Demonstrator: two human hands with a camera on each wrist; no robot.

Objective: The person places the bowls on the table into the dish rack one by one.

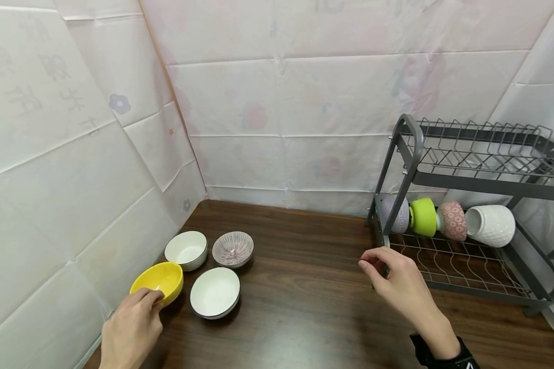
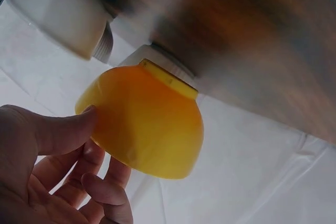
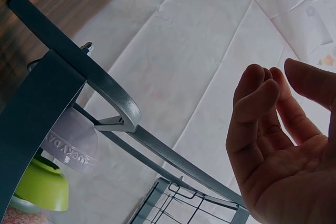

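Though rim-only — yellow bowl (image 1: 160,279) in grip (image 1: 133,327)

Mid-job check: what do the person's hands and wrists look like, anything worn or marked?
The left hand and right hand wear no gloves, and no sleeve shows on either arm. A black band circles the right wrist, with a white marking cut off by the picture's edge.

The yellow bowl (image 1: 166,278) looks glossy, the rack (image 1: 489,185) matt metal.
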